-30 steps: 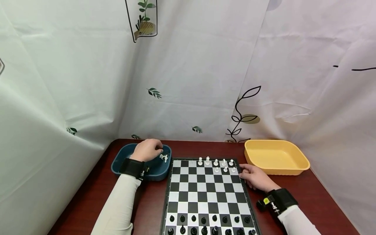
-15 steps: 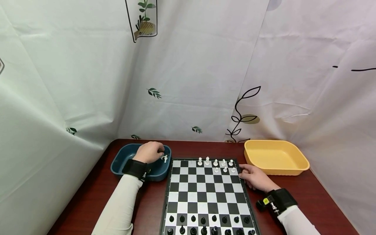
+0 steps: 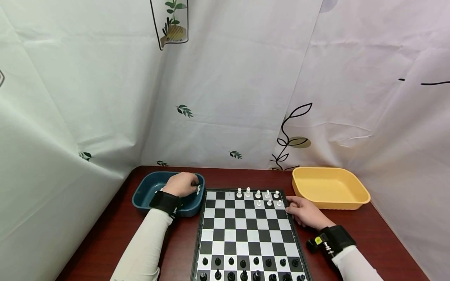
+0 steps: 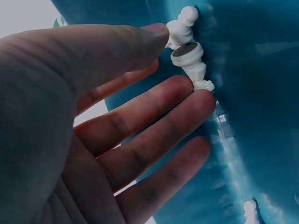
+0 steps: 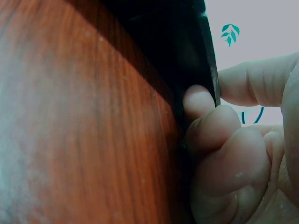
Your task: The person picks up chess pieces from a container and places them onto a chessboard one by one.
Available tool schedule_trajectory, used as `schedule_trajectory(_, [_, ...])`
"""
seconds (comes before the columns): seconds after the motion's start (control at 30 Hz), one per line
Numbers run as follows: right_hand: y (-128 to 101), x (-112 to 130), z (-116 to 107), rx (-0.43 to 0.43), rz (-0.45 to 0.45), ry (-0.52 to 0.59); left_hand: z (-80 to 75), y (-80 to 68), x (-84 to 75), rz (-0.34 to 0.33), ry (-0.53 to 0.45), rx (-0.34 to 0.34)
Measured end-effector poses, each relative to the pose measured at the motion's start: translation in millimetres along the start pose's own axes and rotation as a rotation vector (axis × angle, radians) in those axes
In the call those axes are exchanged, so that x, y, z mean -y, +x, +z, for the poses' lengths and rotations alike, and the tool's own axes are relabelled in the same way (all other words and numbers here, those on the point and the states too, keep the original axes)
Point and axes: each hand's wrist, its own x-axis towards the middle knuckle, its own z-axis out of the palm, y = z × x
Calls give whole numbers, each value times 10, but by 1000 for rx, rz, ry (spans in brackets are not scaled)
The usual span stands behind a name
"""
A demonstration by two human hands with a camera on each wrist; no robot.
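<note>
My left hand (image 3: 183, 184) reaches down into a dark blue tray (image 3: 145, 188) at the board's far left corner. In the left wrist view its fingers (image 4: 154, 107) are nearly straight. The thumb tip touches one white chess piece (image 4: 182, 25), and a fingertip touches a second white piece (image 4: 189, 58) lying on its side. My right hand (image 3: 302, 210) holds the right edge of the chessboard (image 3: 247, 230). In the right wrist view its fingers (image 5: 210, 130) curl against the black board edge (image 5: 205, 60), with the thumb over the top.
White pieces (image 3: 258, 194) stand in the board's far right rows and black pieces (image 3: 246, 265) fill the near rows. An empty yellow tray (image 3: 328, 187) sits at the right on the dark red table (image 3: 105, 234). Another white piece (image 4: 250, 207) lies in the blue tray. Patterned curtains enclose the table.
My left hand has sunk lower into the blue tray and shifted slightly right, onto the white pieces. The right hand has stayed at the board edge.
</note>
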Motion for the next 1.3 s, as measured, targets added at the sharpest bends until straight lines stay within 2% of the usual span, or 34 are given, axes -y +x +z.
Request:
schedule_trajectory(0.27, [3, -1, -2, 0, -1, -1, 4, -6, -31, -14, 17, 24])
schedule_trajectory(0.7, [1, -2, -3, -2, 4, -3, 29, -42, -14, -11, 38, 6])
schedule_trajectory(1.13, [3, 17, 8, -8, 10, -22, 33, -33, 14, -68, 34, 34])
schedule_trajectory(1.3, [6, 16, 7, -8, 8, -26, 7, -40, -5, -80, 55, 23])
